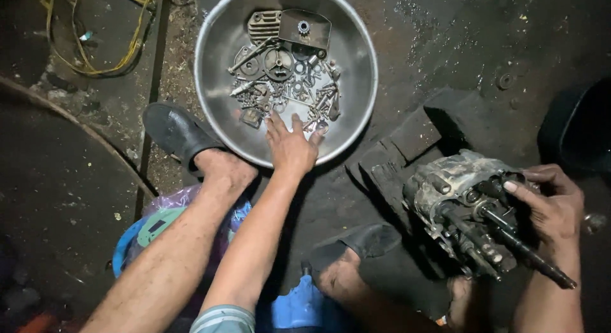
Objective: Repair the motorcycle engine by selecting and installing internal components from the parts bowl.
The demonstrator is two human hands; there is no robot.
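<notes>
On a dark, oil-stained workshop floor (439,46) strewn with grit, a person sits low over the work, seen from a head-worn camera. The left hand (291,145) reaches into a wide steel basin (213,72), fingers spread flat and open over a heap of bolts, washers, gears and small covers (283,78), holding nothing. The right hand (550,205) is closed around a grimy engine casing (458,199), which rests on a dark wooden block (407,145) well to the right of the basin; a black shaft (528,253) juts from the casing below the hand. Two feet in black slip-on shoes (175,132) flank the left forearm. Yellow cable (95,46) lies coiled at the upper left, and a blue plastic container with a purple bag (137,234) sits beneath the left leg.
</notes>
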